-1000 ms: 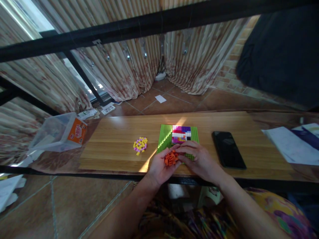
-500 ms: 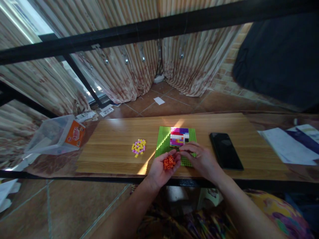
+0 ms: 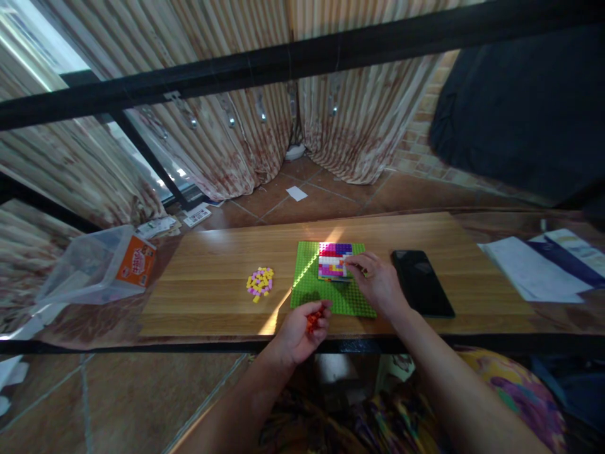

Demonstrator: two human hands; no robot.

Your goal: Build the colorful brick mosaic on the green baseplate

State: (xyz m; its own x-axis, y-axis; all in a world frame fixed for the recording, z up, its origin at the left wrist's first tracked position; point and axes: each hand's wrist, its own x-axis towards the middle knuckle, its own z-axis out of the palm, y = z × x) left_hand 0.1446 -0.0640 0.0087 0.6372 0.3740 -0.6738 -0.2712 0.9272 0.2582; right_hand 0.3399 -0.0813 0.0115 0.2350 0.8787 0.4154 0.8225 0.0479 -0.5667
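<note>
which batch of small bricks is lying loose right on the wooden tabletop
The yellow and pink pile, left of the green baseplate. The orange bricks are in the left hand instead, and the multicoloured block sits on the baseplate.

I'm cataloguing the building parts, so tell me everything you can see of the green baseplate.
The green baseplate is a studded sheet, plastic by its look, lying flat on the wooden tabletop. Multicoloured bricks sit on its far part; a bright strip of light crosses its left side. The right hand reaches over its right side; the left hand overlaps its near edge; touch is unclear.
</note>
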